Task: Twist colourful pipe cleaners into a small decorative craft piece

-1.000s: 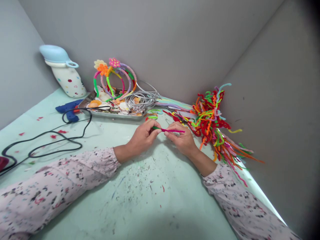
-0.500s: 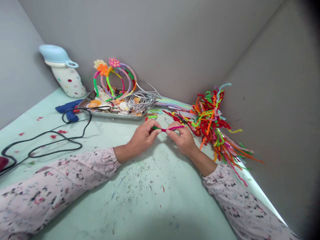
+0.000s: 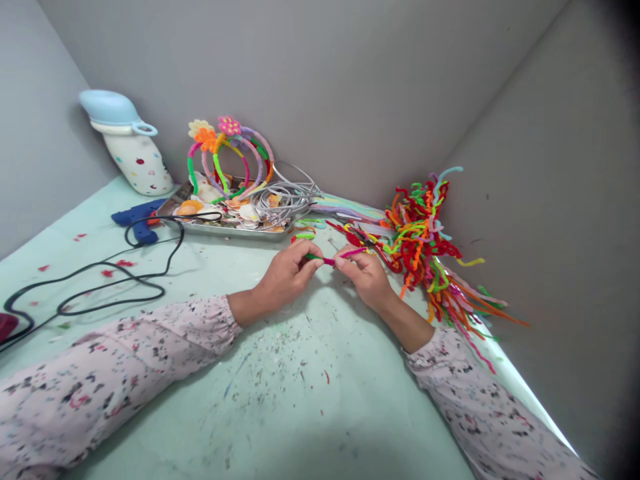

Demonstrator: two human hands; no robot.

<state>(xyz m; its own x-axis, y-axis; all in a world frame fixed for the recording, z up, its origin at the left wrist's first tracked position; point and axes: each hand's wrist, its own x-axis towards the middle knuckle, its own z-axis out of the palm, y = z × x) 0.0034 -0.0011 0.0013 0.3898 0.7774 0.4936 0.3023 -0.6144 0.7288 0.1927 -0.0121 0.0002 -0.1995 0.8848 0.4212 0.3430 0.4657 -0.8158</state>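
Both hands meet over the middle of the table, fingertips a short gap apart. My left hand (image 3: 290,275) pinches a piece with green and magenta fuzzy covering between thumb and forefinger. Across the gap runs a magenta pipe cleaner (image 3: 329,261), its other part pinched by my right hand (image 3: 367,275). A loose magenta end sticks out above the right fingers. Whether a wire core lies under the fuzz is hidden. Behind the hands lie short green and yellow pipe cleaner pieces (image 3: 305,236) and red-handled scissors (image 3: 383,253).
A metal tray (image 3: 235,232) holds scraps, grey wire coils (image 3: 285,200) and fuzzy headbands (image 3: 215,167) with flowers. To the left are a blue glue gun (image 3: 143,220), its black cord (image 3: 115,267) and a white bottle (image 3: 137,160). Bundled pipe cleaners (image 3: 425,233) stand at right.
The right fingers have shifted very slightly, and the loose magenta end now sits a little differently above them. My left hand keeps its place.
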